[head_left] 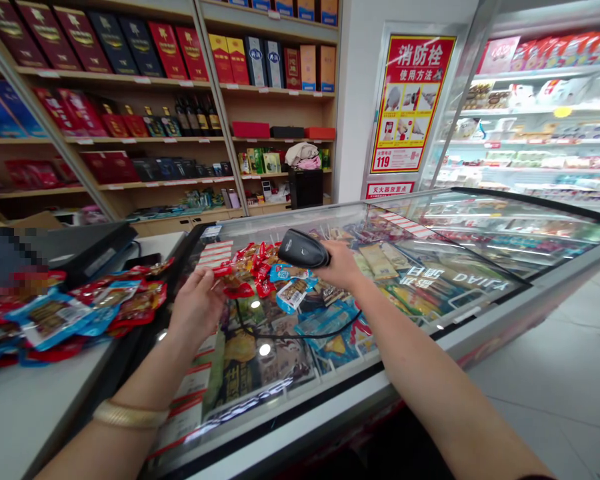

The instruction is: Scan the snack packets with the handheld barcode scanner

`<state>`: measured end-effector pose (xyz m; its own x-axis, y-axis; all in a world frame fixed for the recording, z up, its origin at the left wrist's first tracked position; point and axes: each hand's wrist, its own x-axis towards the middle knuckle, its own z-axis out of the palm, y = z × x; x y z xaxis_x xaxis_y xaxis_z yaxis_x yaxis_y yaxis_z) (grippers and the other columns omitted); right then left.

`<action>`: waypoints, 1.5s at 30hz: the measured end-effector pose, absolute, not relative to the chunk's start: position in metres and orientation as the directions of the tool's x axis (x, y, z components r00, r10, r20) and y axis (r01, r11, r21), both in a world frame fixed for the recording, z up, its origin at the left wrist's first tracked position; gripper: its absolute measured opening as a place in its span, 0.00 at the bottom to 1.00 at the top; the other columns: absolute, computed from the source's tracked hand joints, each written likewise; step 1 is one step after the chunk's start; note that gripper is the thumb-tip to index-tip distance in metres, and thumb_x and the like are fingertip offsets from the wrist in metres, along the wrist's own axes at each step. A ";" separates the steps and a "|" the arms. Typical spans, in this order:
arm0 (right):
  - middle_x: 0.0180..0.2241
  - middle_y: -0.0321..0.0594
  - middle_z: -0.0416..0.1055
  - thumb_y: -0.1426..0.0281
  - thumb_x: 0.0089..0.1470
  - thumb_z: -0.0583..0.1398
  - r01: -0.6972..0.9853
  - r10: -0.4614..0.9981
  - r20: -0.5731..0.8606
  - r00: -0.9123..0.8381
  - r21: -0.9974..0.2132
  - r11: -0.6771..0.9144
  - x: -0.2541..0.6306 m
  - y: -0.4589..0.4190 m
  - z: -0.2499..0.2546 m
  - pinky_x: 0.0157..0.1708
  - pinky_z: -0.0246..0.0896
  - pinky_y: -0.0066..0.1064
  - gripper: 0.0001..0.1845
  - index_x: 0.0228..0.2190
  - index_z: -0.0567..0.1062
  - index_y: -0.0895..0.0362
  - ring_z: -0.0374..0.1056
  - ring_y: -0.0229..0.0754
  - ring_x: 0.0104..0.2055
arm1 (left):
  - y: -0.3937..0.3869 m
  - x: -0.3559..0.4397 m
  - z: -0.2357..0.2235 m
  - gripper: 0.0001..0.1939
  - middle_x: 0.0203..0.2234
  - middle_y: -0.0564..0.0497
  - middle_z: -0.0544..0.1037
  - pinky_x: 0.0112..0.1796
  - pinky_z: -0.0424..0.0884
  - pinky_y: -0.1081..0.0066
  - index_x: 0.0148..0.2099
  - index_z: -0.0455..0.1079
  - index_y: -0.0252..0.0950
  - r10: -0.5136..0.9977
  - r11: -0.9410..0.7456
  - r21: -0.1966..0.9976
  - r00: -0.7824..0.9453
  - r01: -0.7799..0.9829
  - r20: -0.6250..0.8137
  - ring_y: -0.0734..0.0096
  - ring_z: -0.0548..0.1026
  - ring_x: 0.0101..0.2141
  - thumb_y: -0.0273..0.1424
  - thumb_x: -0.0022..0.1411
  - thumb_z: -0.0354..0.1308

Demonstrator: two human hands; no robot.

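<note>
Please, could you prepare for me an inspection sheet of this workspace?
Surface: glass top of a display case, goods visible underneath.
Job's things: black handheld scanner; red and blue packets on the glass.
Clutter: packet pile and dark device on the left counter.
Left hand: fingers at a red packet, grip unclear.
Right hand: holds the scanner.
Cables: black cable curving over the glass.
Surroundings: shelves with boxes, red poster, lit shelves.

Scanner [303, 249] partly hidden by right hand [344, 265], counter [30, 410] cropped left, shelf goods [560, 57] blurred

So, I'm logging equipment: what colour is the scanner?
The scanner is black; the head view shows it.
</note>
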<state>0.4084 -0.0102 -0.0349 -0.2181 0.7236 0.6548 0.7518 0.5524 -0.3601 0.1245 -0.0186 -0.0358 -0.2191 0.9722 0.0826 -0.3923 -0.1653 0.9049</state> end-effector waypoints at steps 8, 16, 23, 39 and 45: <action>0.30 0.39 0.79 0.70 0.45 0.67 0.540 0.712 0.531 -0.460 -0.469 0.699 0.390 -0.033 -0.022 0.34 0.60 0.26 0.08 0.31 0.79 0.58 0.74 0.44 0.34 | -0.035 0.123 -0.024 0.08 0.21 0.58 0.61 0.20 0.60 0.80 0.31 0.61 0.36 0.991 0.103 0.738 0.131 -0.667 -0.020 0.83 0.58 0.16 0.22 0.63 0.52; 0.30 0.36 0.78 0.73 0.45 0.66 0.450 0.675 0.486 -0.555 -0.508 0.735 0.380 -0.044 -0.016 0.34 0.62 0.25 0.07 0.31 0.78 0.58 0.73 0.42 0.34 | -0.043 0.132 -0.026 0.07 0.22 0.58 0.58 0.20 0.60 0.80 0.32 0.64 0.36 0.980 0.086 0.826 0.197 -0.556 0.031 0.82 0.57 0.19 0.29 0.64 0.57; 0.31 0.38 0.79 0.73 0.46 0.65 0.466 0.680 0.465 -0.566 -0.500 0.730 0.379 -0.043 -0.016 0.36 0.63 0.25 0.07 0.32 0.77 0.59 0.74 0.42 0.35 | -0.042 0.133 -0.024 0.08 0.20 0.58 0.59 0.20 0.60 0.80 0.31 0.64 0.36 0.980 0.110 0.833 0.199 -0.543 0.000 0.81 0.57 0.18 0.27 0.64 0.55; 0.33 0.41 0.80 0.69 0.45 0.68 0.617 0.738 0.565 -0.370 -0.444 0.649 0.395 -0.027 -0.028 0.37 0.62 0.29 0.09 0.32 0.79 0.56 0.74 0.45 0.36 | -0.009 0.043 0.010 0.09 0.24 0.54 0.70 0.35 0.64 0.65 0.36 0.70 0.40 0.744 -0.117 0.540 -0.286 0.833 0.603 0.65 0.71 0.29 0.38 0.61 0.52; 0.33 0.41 0.81 0.69 0.45 0.67 0.696 0.763 0.570 -0.304 -0.413 0.587 0.403 -0.020 -0.031 0.36 0.62 0.28 0.08 0.32 0.80 0.55 0.75 0.45 0.35 | 0.023 -0.042 0.025 0.14 0.16 0.54 0.56 0.42 0.67 0.49 0.27 0.64 0.41 0.752 0.116 0.299 -0.280 0.947 0.596 0.50 0.74 0.35 0.44 0.58 0.54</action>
